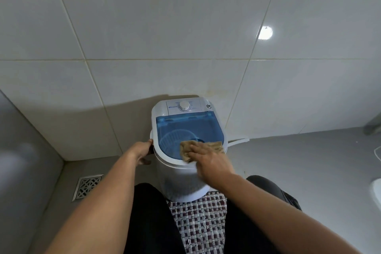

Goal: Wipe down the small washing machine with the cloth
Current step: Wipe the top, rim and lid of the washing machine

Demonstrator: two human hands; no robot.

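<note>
A small white washing machine (177, 181) stands on the floor against the tiled wall, with a see-through blue lid (185, 128) and a white dial (184, 106) on its back panel. My right hand (208, 161) presses a tan cloth (214, 145) flat onto the near right part of the lid. My left hand (144, 151) grips the machine's left side at the rim, fingers curled around its edge.
A metal floor drain (87, 186) lies at the left. A checked woven mat (203, 220) runs between my dark-clothed knees, under the machine's front. A white hose (239, 141) sticks out to the machine's right. A white cord (377, 152) lies at the far right.
</note>
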